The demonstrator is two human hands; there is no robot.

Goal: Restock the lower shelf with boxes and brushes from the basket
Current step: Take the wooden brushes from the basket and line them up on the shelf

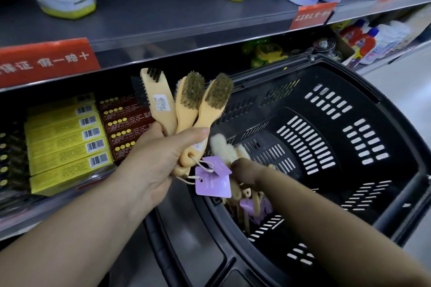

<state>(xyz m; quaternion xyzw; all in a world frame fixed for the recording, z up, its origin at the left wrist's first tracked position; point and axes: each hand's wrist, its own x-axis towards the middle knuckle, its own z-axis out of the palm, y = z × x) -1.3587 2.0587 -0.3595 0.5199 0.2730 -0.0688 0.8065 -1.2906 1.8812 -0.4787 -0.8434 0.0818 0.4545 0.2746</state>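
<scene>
Three wooden brushes in left hand

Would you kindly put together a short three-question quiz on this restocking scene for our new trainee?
1. How many wooden brushes does the left hand hold in its grip?
2. True or false: the right hand reaches into the black basket.
3. Which boxes sit further left on the lower shelf: A) yellow boxes, B) dark red boxes?

Key: 1. Three. 2. True; it is down among the remaining brushes. 3. A.
</scene>
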